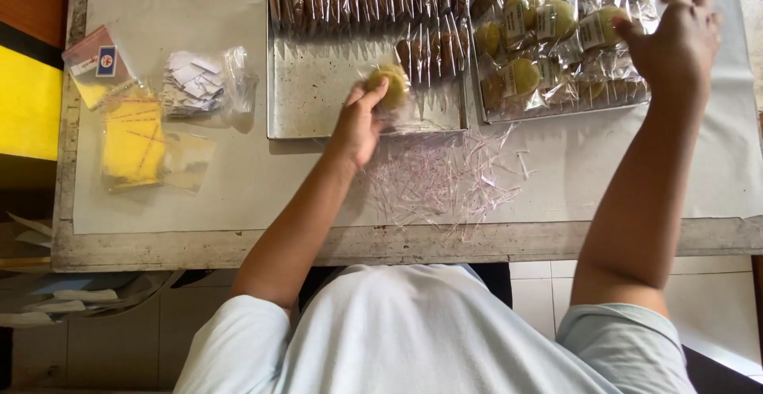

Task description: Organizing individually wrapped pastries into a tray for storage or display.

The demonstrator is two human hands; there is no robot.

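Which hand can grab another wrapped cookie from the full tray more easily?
The right hand. It already rests on the wrapped cookies in the full tray, while the left hand is busy holding a bagged cookie.

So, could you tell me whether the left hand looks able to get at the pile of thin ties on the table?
Probably yes. The left hand holds a wrapped yellow cake over the left tray, and the ties lie loose just beside its wrist with nothing between; it would likely need to put the cake down first.
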